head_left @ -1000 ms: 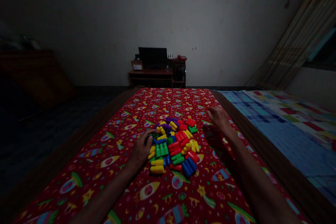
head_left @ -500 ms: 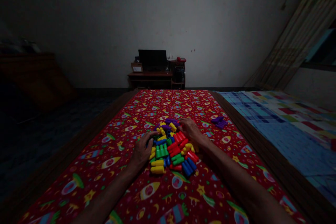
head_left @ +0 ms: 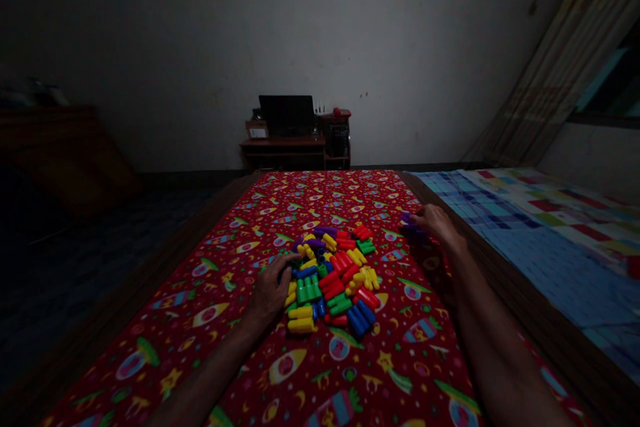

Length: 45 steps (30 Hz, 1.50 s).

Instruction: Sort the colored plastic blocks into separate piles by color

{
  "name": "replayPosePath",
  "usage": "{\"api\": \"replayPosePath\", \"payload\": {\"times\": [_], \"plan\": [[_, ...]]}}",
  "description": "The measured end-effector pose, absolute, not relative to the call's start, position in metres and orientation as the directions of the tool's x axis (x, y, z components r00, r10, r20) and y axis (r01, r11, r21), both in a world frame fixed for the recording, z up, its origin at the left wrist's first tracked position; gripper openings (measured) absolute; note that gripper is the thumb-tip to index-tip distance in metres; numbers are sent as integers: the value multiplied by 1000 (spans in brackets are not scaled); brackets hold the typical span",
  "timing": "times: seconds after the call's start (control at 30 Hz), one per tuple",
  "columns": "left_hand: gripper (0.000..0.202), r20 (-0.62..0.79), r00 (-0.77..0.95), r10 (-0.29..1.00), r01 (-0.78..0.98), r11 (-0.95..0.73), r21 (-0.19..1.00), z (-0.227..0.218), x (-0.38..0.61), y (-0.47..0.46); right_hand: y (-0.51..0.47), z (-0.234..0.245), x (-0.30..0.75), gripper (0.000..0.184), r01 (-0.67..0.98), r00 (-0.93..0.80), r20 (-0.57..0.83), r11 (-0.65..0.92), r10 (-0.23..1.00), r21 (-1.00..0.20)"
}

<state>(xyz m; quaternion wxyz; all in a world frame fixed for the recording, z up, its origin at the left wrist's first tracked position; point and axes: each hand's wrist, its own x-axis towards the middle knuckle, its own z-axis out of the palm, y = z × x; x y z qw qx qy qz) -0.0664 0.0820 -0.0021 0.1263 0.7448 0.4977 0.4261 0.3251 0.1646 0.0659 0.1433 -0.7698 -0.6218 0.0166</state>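
Observation:
A pile of plastic peg-shaped building blocks (head_left: 332, 285) in red, yellow, green, blue and purple lies on the red patterned cloth (head_left: 280, 373). My left hand (head_left: 270, 287) rests against the pile's left edge, fingers loosely curved and thumb apart, holding nothing that I can see. Away to the right of the pile, my right hand (head_left: 436, 221) has its fingers closed on purple building blocks (head_left: 411, 221). The fingers partly cover these, and a dark shadow falls on the cloth below them.
Dark brown edging (head_left: 440, 197) borders the cloth. A bed surface with a blue plaid sheet (head_left: 530, 260) adjoins on the right. At the far wall stands a desk (head_left: 285, 143) with a monitor (head_left: 286, 115) and a red telephone (head_left: 342, 112).
My right hand has moved from the pile's far right side to the separate purple blocks and closed on them. Red and green blocks it covered now show. My left hand stays put.

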Motion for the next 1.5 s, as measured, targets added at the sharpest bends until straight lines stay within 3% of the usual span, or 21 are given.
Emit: {"api": "replayPosePath", "payload": {"times": [0.13, 0.27, 0.43, 0.6, 0.7, 0.83, 1.07, 1.2, 1.33, 1.5], "plan": [[32, 507, 139, 851, 635, -470, 614, -2, -66, 82, 166, 67, 344, 29, 936, 280, 35, -264, 959, -233], [31, 503, 134, 854, 629, -465, 623, -1, -66, 82, 164, 74, 342, 30, 945, 273, 225, -218, 935, -242], [31, 491, 124, 862, 620, -453, 640, 0, -66, 82, 160, 77, 293, 32, 967, 83, 423, 29, 902, -252], [32, 482, 129, 866, 623, -449, 640, -1, -66, 83, 166, 57, 212, 29, 841, -307, 458, 463, 834, -280], [31, 493, 125, 861, 624, -455, 636, -3, -67, 84, 178, 49, 173, 31, 755, -495, 380, 603, 782, -256], [30, 504, 122, 855, 623, -461, 632, -4, -67, 84, 190, 45, 146, 23, 781, -539, 208, 577, 816, -239], [30, 502, 142, 853, 615, -474, 630, -3, -67, 85, 182, 47, 193, 31, 777, -272, 377, 434, 885, -456], [30, 512, 108, 852, 609, -464, 644, -2, -66, 84, 171, 59, 238, 31, 656, -148, 389, 385, 909, -649], [34, 530, 10, 848, 629, -417, 656, 6, -59, 79, 149, 69, 227, 29, 500, -341, 348, 482, 873, -720], [38, 509, 87, 857, 608, -450, 654, 13, -49, 71, 114, 70, 170, 28, 432, -622, 312, 647, 718, -629]]}}
